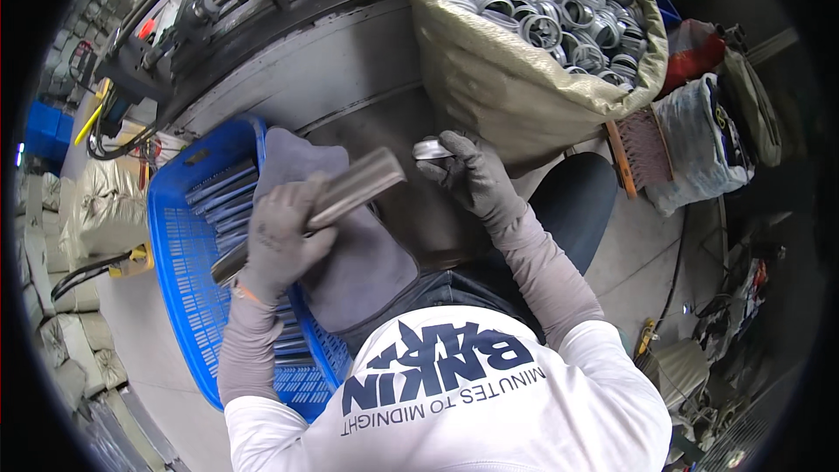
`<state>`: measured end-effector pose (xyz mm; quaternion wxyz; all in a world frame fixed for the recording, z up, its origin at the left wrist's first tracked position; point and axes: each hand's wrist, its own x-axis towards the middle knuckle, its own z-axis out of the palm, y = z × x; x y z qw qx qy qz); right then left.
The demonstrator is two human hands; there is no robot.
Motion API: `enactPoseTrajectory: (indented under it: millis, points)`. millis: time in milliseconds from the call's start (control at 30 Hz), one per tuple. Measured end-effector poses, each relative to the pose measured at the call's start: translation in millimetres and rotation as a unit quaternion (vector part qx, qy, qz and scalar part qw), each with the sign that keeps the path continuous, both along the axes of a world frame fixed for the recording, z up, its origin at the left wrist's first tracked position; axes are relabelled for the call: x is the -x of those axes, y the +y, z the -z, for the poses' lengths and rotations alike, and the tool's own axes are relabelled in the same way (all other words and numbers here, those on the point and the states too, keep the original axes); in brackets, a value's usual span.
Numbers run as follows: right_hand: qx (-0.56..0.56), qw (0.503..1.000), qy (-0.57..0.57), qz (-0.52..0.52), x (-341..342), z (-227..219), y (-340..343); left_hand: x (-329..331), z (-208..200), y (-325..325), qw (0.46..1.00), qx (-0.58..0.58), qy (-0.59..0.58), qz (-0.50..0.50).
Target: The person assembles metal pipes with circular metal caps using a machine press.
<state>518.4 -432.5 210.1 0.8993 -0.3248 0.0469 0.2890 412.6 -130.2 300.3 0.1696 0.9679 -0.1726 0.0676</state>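
Note:
My gloved left hand (287, 232) is wrapped round a shiny metal tube (358, 187), which slants up to the right above a grey pad (371, 253) on my lap. Between the fingertips of my gloved right hand (476, 173) is a small silvery metal ring (430, 149), just beyond the tube's far end and apart from it. Under and beside my left arm stands a blue plastic basket (179, 297) with several dark metal tubes (229, 201) lying in it. The tube and left hand are slightly blurred.
A large woven sack (498, 100) full of metal rings (568, 9) stands ahead to the right. Across the far left runs a dark metal machine (262, 13). Wrapped bundles (109, 205) are stacked at the left. A plastic-covered stool (699, 149) stands at the right.

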Motion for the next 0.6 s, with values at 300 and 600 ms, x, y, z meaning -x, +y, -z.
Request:
enactPoseTrajectory:
  millis: [300, 600]
  points:
    - [0.333, 0.868, -0.366, 0.043, -9.9, 23.7, -19.1, -43.4, 22.2, -57.4, 0.999, -0.027, -0.003, 0.026]
    - [0.32, 0.891, -0.297, 0.122, -0.5, -11.0, -0.3, -43.5, 25.0, -56.5, 0.998, -0.044, 0.017, 0.036]
